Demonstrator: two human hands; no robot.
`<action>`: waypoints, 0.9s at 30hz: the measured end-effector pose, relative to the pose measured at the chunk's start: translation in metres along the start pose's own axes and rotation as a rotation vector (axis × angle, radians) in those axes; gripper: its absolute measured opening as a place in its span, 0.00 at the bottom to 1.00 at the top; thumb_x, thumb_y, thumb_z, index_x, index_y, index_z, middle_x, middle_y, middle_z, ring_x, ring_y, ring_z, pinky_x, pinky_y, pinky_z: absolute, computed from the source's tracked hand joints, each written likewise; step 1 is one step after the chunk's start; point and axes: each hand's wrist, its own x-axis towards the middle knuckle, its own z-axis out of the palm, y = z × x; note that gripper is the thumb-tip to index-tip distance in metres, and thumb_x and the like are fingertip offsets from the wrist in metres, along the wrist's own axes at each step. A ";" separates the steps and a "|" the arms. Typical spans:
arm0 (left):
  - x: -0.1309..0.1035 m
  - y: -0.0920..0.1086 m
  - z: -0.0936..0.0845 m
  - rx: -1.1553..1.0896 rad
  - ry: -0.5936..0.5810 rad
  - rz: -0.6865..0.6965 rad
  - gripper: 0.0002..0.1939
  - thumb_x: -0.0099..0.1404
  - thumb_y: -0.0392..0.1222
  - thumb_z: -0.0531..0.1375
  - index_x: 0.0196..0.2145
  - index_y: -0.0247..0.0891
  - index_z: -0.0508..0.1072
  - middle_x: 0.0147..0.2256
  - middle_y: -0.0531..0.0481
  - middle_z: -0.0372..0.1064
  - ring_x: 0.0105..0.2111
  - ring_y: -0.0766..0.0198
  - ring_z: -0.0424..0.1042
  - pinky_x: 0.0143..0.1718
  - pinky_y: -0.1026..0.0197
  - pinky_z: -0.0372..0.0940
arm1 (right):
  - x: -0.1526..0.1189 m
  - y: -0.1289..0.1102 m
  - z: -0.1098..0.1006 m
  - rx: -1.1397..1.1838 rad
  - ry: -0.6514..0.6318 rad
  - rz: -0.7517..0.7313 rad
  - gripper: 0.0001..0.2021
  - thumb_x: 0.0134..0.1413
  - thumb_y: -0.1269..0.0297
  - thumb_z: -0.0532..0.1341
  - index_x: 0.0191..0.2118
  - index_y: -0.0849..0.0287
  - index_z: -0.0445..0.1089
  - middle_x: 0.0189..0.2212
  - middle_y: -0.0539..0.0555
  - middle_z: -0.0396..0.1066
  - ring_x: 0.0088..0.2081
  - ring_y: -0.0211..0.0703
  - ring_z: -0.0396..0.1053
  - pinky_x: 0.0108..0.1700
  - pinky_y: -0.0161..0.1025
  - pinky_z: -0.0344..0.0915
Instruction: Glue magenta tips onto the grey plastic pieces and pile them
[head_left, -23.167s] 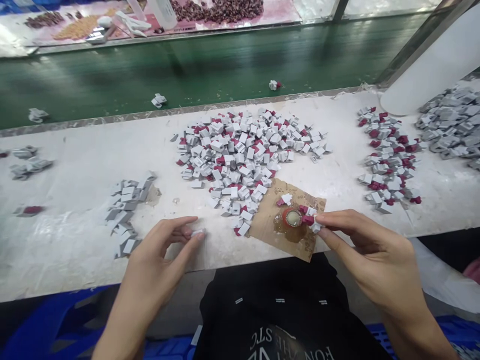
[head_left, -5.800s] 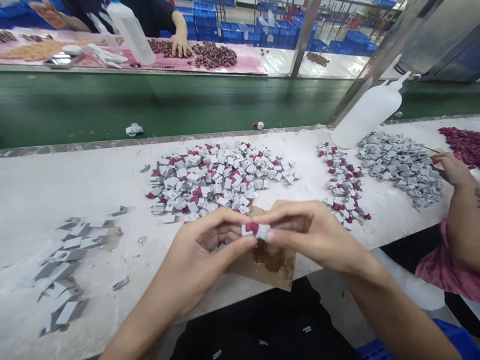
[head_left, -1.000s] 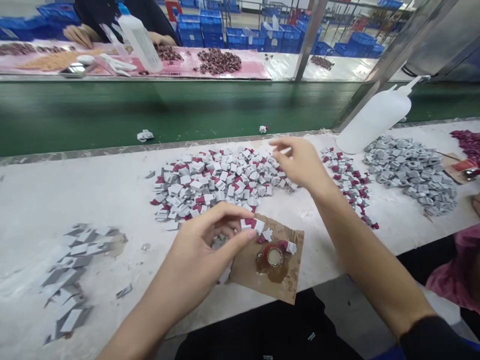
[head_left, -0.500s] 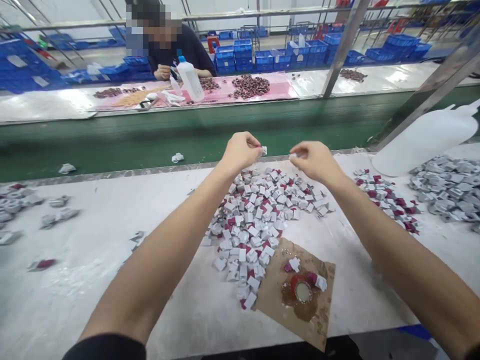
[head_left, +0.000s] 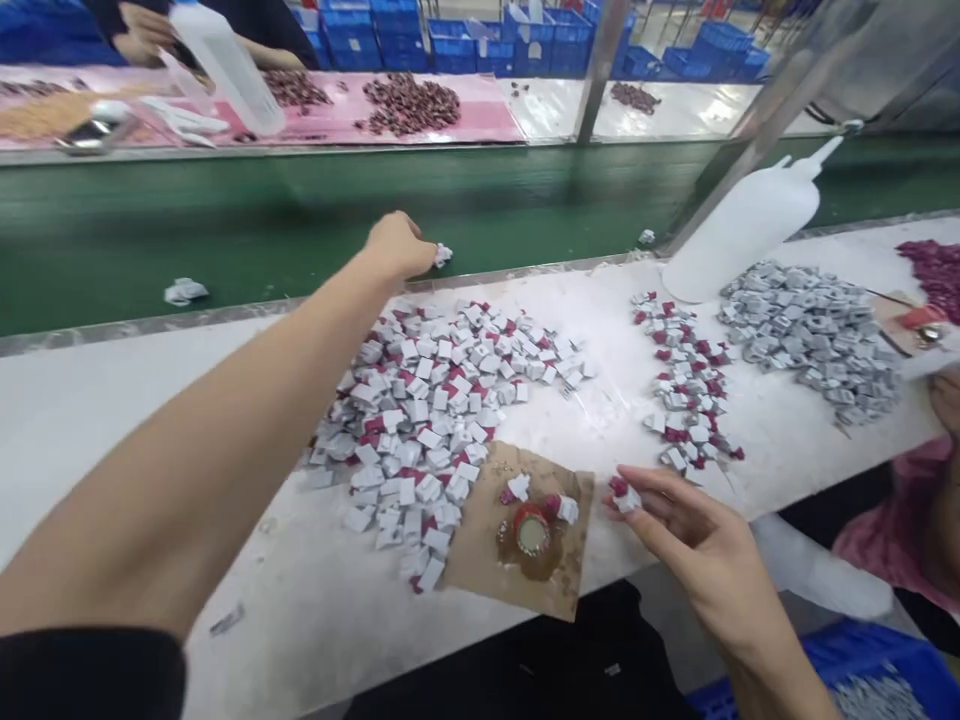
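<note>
While the left hand [head_left: 401, 245] leans over the green belt [head_left: 322, 215], towards eleven o'clock from the cardboard [head_left: 480, 560], a pale piece [head_left: 443, 256] shows at its fingertips (whether they pinch it, I can't tell from where I stand). At the cardboard's three o'clock, the right hand [head_left: 694, 530] has thumb and fingers clamped on a maroon-and-white piece [head_left: 624, 495]. The big pile [head_left: 420, 400] spreads towards ten.

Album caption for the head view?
Left hand over the green surface, right hand holding a maroon-and-white piece.

head cam | forward, tilted down | close above white worktop [head_left: 611, 400] | green belt [head_left: 540, 200] beyond
</note>
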 end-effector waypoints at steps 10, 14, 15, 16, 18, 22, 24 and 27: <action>-0.266 -0.015 -0.048 0.142 0.214 0.101 0.12 0.79 0.45 0.64 0.58 0.48 0.79 0.54 0.45 0.79 0.52 0.50 0.80 0.55 0.47 0.77 | -0.007 0.011 0.008 -0.103 -0.063 -0.148 0.10 0.67 0.51 0.76 0.49 0.46 0.90 0.49 0.55 0.90 0.48 0.52 0.89 0.50 0.40 0.87; -0.360 -0.069 -0.051 0.334 0.407 -0.148 0.12 0.82 0.44 0.58 0.57 0.47 0.77 0.51 0.41 0.73 0.55 0.44 0.77 0.59 0.41 0.76 | -0.012 0.031 -0.004 -0.320 0.022 -0.249 0.10 0.67 0.47 0.74 0.48 0.42 0.89 0.49 0.52 0.88 0.47 0.54 0.87 0.50 0.44 0.87; -0.375 -0.083 -0.052 0.386 0.405 -0.219 0.13 0.81 0.45 0.57 0.58 0.47 0.77 0.51 0.39 0.72 0.56 0.42 0.76 0.60 0.37 0.75 | -0.013 0.034 -0.006 -0.342 0.021 -0.264 0.10 0.67 0.47 0.74 0.48 0.41 0.89 0.49 0.51 0.88 0.46 0.55 0.87 0.49 0.46 0.87; -0.387 -0.097 -0.054 0.438 0.395 -0.279 0.15 0.81 0.45 0.57 0.60 0.46 0.77 0.52 0.37 0.72 0.57 0.39 0.75 0.61 0.34 0.73 | -0.013 0.037 -0.007 -0.355 0.011 -0.276 0.10 0.67 0.47 0.74 0.49 0.40 0.88 0.49 0.51 0.88 0.46 0.56 0.87 0.49 0.48 0.88; -0.400 -0.118 -0.056 0.532 0.384 -0.346 0.17 0.80 0.48 0.58 0.62 0.44 0.77 0.53 0.33 0.71 0.59 0.33 0.74 0.63 0.27 0.70 | -0.014 0.041 -0.007 -0.374 -0.011 -0.284 0.11 0.67 0.46 0.74 0.50 0.40 0.88 0.49 0.50 0.89 0.45 0.58 0.87 0.48 0.51 0.88; -0.390 -0.133 -0.062 0.617 0.444 -0.370 0.21 0.82 0.48 0.57 0.65 0.44 0.79 0.59 0.28 0.69 0.62 0.27 0.71 0.64 0.23 0.67 | -0.010 0.046 -0.004 -0.393 -0.021 -0.297 0.12 0.66 0.45 0.74 0.49 0.41 0.88 0.49 0.50 0.89 0.47 0.61 0.87 0.49 0.53 0.86; -0.375 -0.133 -0.067 0.615 0.447 -0.374 0.20 0.82 0.48 0.56 0.62 0.44 0.82 0.61 0.27 0.68 0.62 0.26 0.70 0.62 0.22 0.67 | -0.008 0.045 -0.002 -0.385 -0.020 -0.314 0.12 0.66 0.45 0.74 0.49 0.41 0.88 0.49 0.50 0.89 0.47 0.61 0.87 0.52 0.54 0.86; -0.355 -0.134 -0.077 0.590 0.402 -0.367 0.18 0.81 0.49 0.56 0.52 0.43 0.85 0.63 0.27 0.70 0.63 0.20 0.67 0.61 0.19 0.65 | -0.006 0.038 0.002 -0.374 -0.023 -0.333 0.12 0.66 0.46 0.74 0.49 0.42 0.88 0.49 0.50 0.90 0.46 0.60 0.88 0.50 0.53 0.87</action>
